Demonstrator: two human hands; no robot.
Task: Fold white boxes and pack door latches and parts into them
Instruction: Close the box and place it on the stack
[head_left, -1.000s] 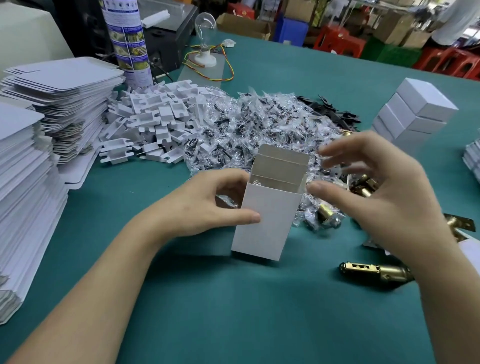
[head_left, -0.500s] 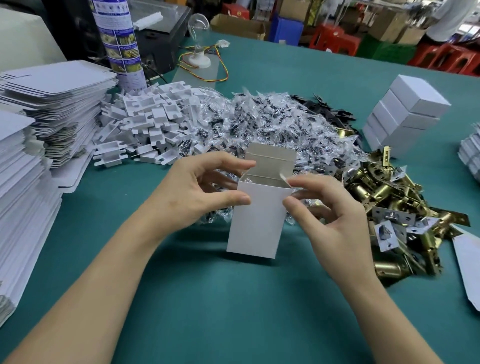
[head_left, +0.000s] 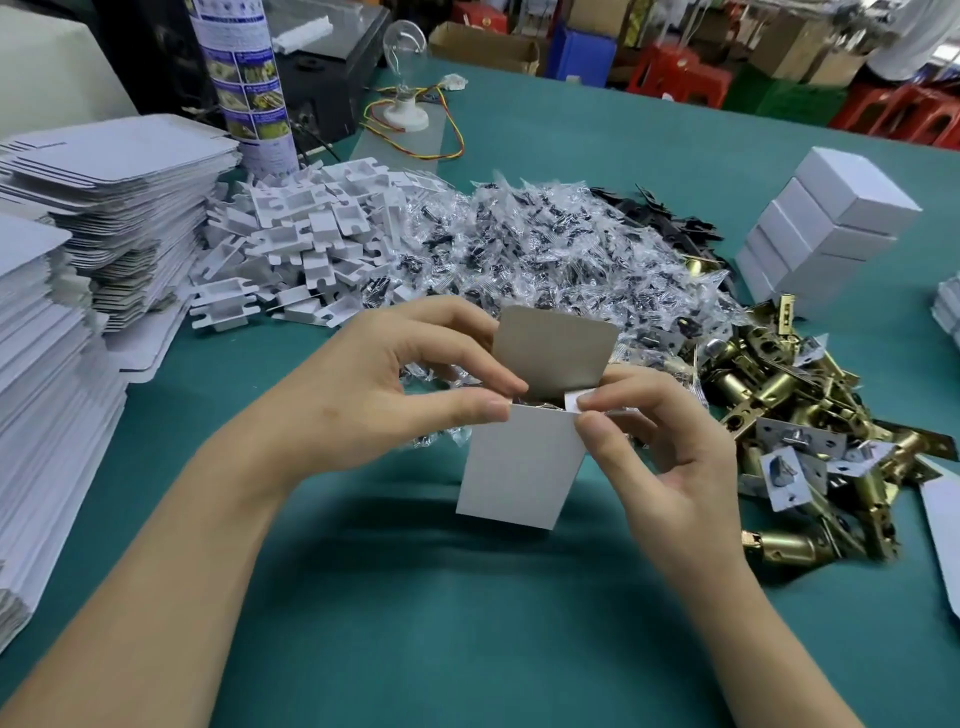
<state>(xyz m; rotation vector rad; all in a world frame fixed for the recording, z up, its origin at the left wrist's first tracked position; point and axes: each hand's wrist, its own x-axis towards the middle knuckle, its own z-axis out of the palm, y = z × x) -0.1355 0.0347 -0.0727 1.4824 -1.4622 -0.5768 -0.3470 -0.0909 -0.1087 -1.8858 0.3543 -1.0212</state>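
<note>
A white box (head_left: 519, 467) stands upright on the green table (head_left: 441, 597), its top lid flap raised and showing grey card inside. My left hand (head_left: 384, 395) pinches the box's top left edge between thumb and fingers. My right hand (head_left: 660, 447) pinches the small right side flap at the top. Something metallic shows inside the opening. A heap of brass door latches (head_left: 810, 415) lies just right of the box. Behind it spreads a pile of small clear bags of screws (head_left: 545, 249).
Stacks of flat white box blanks (head_left: 93, 218) fill the left side. White plastic inserts (head_left: 301, 244) lie heaped behind them. Finished white boxes (head_left: 826, 228) are stacked at the right. A printed tube (head_left: 244, 83) and a light bulb on a base (head_left: 405, 78) stand at the back.
My right hand came in from above the box and took hold of its right side flap. My left hand shifted from the box's side up to its top edge.
</note>
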